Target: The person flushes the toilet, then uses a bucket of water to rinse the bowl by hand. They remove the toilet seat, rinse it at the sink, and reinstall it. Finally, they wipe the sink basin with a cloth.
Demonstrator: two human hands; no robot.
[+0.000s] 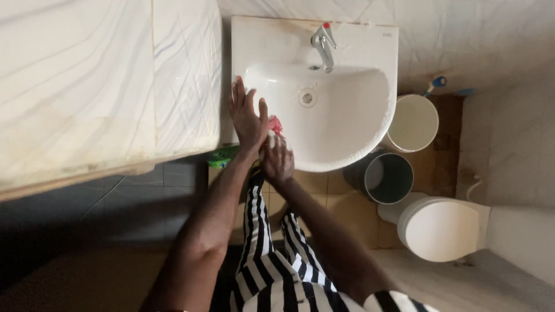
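Seen from above, a person stands at a white washbasin (352, 124) fixed to a marble-patterned wall. The left hand (247, 115) lies flat, fingers spread apart, on the basin's near-left rim. The right hand (277, 160) is just below it, fingers curled around a small pink-red object (276, 124), seemingly a cloth or sponge, which rests on the rim between the two hands. A chrome tap (324, 45) sits at the back of the basin. To the right stand a white bucket (411, 122), a grey bucket (387, 177) and a white toilet (442, 228). The person wears black-and-white striped trousers (277, 263).
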